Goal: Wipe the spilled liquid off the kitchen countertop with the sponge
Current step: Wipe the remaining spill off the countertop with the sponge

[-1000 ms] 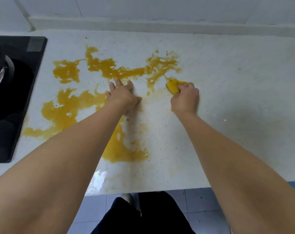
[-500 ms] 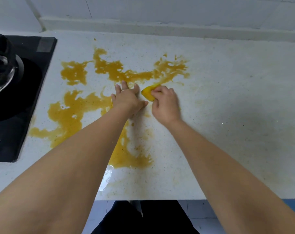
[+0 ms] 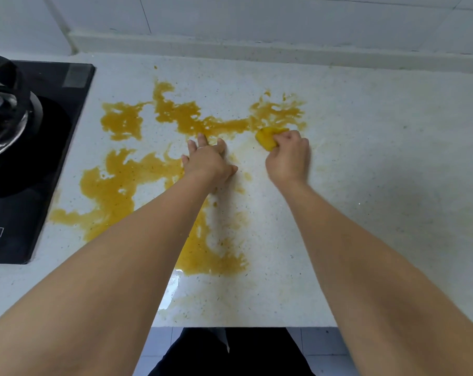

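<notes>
Our right hand (image 3: pixel 288 158) is curled tight round the yellow sponge (image 3: pixel 269 138), pressing it on the bench (image 3: pixel 392 158) at the spill's (image 3: pixel 116 191) 2 o'clock edge. Half a second back it was pinching the sponge right beside our left hand (image 3: pixel 206 161); now it's swinging back out toward 3 o'clock, so we're scrubbing side to side. Left hand isn't moving, fingers spread flat, bracing. The strip between the hands is showing only faint smears; the bulk from 12 to 7 o'clock is untouched. The stove (image 3: pixel 26 158) panel at 9 o'clock has small icons and print, unreadable.
</notes>
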A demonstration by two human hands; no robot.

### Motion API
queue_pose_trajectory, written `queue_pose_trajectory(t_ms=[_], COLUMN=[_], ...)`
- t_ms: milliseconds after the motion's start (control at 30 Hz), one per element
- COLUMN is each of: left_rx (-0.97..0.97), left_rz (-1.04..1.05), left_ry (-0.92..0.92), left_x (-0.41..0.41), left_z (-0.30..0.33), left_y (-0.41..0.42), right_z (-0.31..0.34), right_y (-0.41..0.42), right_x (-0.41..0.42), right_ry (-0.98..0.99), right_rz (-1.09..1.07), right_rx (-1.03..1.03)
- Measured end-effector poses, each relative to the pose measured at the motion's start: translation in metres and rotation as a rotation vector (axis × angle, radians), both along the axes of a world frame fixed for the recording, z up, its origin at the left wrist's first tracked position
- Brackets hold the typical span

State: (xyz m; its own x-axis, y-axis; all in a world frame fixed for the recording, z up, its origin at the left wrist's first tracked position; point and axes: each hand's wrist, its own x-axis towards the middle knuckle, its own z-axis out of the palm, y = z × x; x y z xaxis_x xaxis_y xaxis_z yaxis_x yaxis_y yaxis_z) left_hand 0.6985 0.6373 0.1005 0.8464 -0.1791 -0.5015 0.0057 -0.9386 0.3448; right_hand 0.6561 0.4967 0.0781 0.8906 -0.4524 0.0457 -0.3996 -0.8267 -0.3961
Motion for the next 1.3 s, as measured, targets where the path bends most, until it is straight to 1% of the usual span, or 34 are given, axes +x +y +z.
queue_pose_trajectory(t_ms=[33,100,133,167,267,300,333,400,433,467,500,567,600,633,700,733,767,800,833,900,933,967,1033,1067,1100,1133,1233,1267,1300], left_rx=[0.002,0.002,0.006,0.008,-0.006,-0.016,-0.029,-0.042,-0.041,-0.036,-0.029,-0.021,-0.024,-0.030,-0.038,-0.035,-0.032,-0.031,-0.034,-0.039,-0.037,-0.035,-0.035,-0.033,-0.035,-0.033,-0.052,-0.046,-0.037], left_rz=[0.003,0.015,0.020,0.019,0.021,0.031,0.042,0.045,0.037,0.024,0.008,-0.016,-0.013,-0.001,0.018,0.021,0.020,0.017,0.017,0.022,0.028,0.034,0.051,0.059,0.066,0.063,0.074,0.070,0.056], left_ry=[-0.005,-0.014,-0.025,-0.037,-0.063,-0.067,-0.064,-0.053,-0.048,-0.042,-0.039,-0.045,-0.048,-0.048,-0.036,-0.033,-0.036,-0.036,-0.035,-0.034,-0.039,-0.036,-0.030,-0.033,-0.036,-0.028,-0.035,-0.042,-0.049], left_x=[0.000,0.002,0.004,0.009,0.030,0.037,0.044,0.053,0.055,0.058,0.059,0.059,0.060,0.061,0.062,0.062,0.063,0.063,0.063,0.063,0.063,0.064,0.065,0.065,0.066,0.064,0.070,0.075,0.081], left_z=[0.000,0.000,0.000,0.001,0.004,0.005,0.005,0.004,0.003,0.002,0.000,-0.003,-0.004,-0.005,-0.005,-0.004,-0.003,-0.003,-0.004,-0.005,-0.006,-0.007,-0.006,-0.006,-0.005,-0.005,0.003,0.006,0.008], left_y=[-0.001,-0.005,-0.007,-0.009,-0.014,-0.015,-0.019,-0.025,-0.027,-0.030,-0.031,-0.029,-0.028,-0.028,-0.029,-0.030,-0.030,-0.030,-0.029,-0.028,-0.029,-0.030,-0.032,-0.033,-0.033,-0.033,-0.034,-0.033,-0.033], right_z=[0.001,-0.005,-0.007,-0.006,-0.002,-0.002,-0.003,-0.008,-0.011,-0.009,-0.007,-0.003,-0.003,-0.001,-0.005,-0.008,-0.008,-0.006,-0.003,0.001,0.000,0.001,-0.006,-0.008,-0.009,-0.009,-0.004,-0.004,-0.005], right_y=[0.008,0.023,0.016,0.003,-0.040,-0.039,-0.031,-0.013,-0.017,-0.030,-0.046,-0.074,-0.076,-0.066,-0.035,-0.024,-0.023,-0.031,-0.045,-0.070,-0.070,-0.059,-0.025,-0.015,-0.013,-0.019,-0.050,-0.055,-0.057], right_x=[0.000,-0.003,-0.003,0.003,0.017,0.018,0.020,0.017,0.019,0.024,0.031,0.044,0.049,0.052,0.054,0.051,0.051,0.052,0.057,0.066,0.069,0.069,0.062,0.058,0.058,0.056,0.060,0.062,0.065], right_ry=[-0.019,-0.067,-0.081,-0.062,-0.015,-0.020,-0.040,-0.096,-0.116,-0.110,-0.063,-0.008,-0.003,-0.013,-0.062,-0.077,-0.088,-0.087,-0.048,0.018,0.031,0.013,-0.049,-0.072,-0.088,-0.087,-0.095,-0.088,-0.079], right_rz=[0.054,0.291,0.353,0.323,-0.032,-0.056,0.011,0.253,0.314,0.294,0.198,-0.060,-0.103,-0.062,0.202,0.303,0.349,0.327,0.239,-0.008,-0.053,-0.012,0.250,0.348,0.392,0.353,0.009,-0.055,-0.044], right_rx=[0.024,0.024,0.001,-0.031,-0.043,-0.038,-0.026,-0.016,-0.028,-0.047,-0.068,-0.077,-0.076,-0.054,-0.023,-0.030,-0.063,-0.101,-0.126,-0.114,-0.084,-0.053,-0.035,-0.029,-0.033,-0.037,-0.012,0.008,0.011])
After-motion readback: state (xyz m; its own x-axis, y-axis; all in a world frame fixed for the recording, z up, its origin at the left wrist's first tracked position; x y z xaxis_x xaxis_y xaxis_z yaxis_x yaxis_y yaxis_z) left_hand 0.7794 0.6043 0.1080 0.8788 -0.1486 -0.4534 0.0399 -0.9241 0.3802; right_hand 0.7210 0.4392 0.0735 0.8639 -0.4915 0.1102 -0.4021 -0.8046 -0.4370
